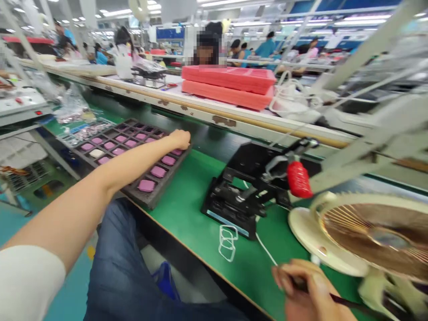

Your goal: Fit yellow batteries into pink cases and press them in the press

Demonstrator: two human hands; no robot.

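Note:
My left hand (180, 139) reaches to the far right corner of a dark tray (157, 196). Its fingers are curled downward at a compartment there, and whatever they hold is hidden. Pink rounded pieces (146, 185) sit in many of the tray's compartments, with one whitish piece (96, 153) among them. At the lower right, my right hand (306, 285) is closed around a thin dark stick-like tool (349, 303), whose kind I cannot make out. White rounded frames (228, 243) lie on the green mat (187, 214), left of that hand.
A black clamp press (240, 196) with a red handle (299, 179) stands mid-bench. Right of it is a cream fan (377, 232). Beyond the tray lie small parts in plastic (88, 131). Red trays (229, 87) are stacked on the raised shelf, with people working behind.

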